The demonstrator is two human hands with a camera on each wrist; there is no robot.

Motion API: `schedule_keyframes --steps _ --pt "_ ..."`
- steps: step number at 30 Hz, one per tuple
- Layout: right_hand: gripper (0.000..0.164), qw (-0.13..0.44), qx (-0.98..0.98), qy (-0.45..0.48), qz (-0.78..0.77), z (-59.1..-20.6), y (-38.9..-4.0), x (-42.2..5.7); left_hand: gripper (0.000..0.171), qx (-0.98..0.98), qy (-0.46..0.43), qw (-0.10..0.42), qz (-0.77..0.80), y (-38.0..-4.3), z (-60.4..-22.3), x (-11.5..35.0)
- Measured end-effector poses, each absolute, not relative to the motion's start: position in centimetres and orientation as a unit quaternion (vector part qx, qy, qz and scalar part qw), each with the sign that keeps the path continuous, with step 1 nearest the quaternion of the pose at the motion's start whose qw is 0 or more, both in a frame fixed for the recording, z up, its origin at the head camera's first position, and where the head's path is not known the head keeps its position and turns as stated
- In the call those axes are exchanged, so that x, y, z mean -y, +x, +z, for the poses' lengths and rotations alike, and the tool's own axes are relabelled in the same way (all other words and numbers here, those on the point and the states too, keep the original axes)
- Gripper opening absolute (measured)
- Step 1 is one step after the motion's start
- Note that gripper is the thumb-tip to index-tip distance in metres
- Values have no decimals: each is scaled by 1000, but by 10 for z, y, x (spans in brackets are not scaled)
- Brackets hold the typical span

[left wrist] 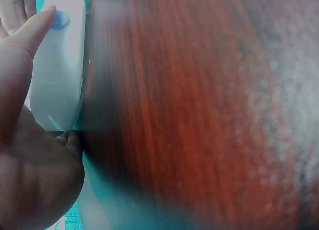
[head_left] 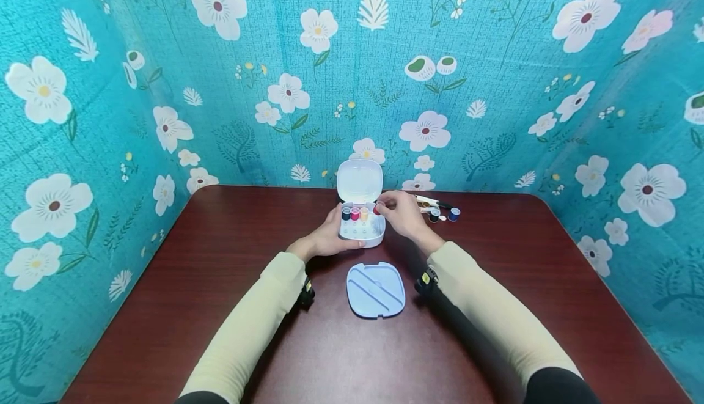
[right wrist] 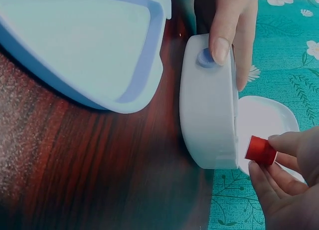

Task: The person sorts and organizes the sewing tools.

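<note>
A white sewing box (head_left: 363, 242) stands on the table, its lid (head_left: 360, 179) raised at the back. Inside, a dark thread spool (head_left: 346, 213), a pink one (head_left: 355, 214) and a pale yellow one (head_left: 364, 214) form a row behind short pegs. My left hand (head_left: 329, 236) grips the box's left side, thumb along the front by the blue button (right wrist: 205, 58). Between thumb and fingertips, my right hand (head_left: 403, 213) pinches a red thread spool (right wrist: 261, 150) at the box's back right. In the head view the fingers partly hide that spool.
A light blue divided tray (head_left: 376, 291) lies in front of the box. To the right are a black spool (head_left: 434, 215), a blue spool (head_left: 453, 214) and a slim white-and-black tool (head_left: 437, 203). Flowered teal cloth (head_left: 330, 86) hangs behind the table.
</note>
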State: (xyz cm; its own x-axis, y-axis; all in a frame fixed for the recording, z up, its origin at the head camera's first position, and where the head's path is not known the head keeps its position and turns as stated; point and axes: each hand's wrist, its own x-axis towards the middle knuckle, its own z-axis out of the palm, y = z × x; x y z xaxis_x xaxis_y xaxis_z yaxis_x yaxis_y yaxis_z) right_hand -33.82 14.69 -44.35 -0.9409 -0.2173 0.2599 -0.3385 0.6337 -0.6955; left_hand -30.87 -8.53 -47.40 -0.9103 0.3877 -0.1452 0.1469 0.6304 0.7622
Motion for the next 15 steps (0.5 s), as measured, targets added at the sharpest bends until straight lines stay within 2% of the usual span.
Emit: schedule_keyframes --steps 15 --pt "23 80 916 165 357 -442 -344 -141 131 -890 151 149 403 -310 -475 86"
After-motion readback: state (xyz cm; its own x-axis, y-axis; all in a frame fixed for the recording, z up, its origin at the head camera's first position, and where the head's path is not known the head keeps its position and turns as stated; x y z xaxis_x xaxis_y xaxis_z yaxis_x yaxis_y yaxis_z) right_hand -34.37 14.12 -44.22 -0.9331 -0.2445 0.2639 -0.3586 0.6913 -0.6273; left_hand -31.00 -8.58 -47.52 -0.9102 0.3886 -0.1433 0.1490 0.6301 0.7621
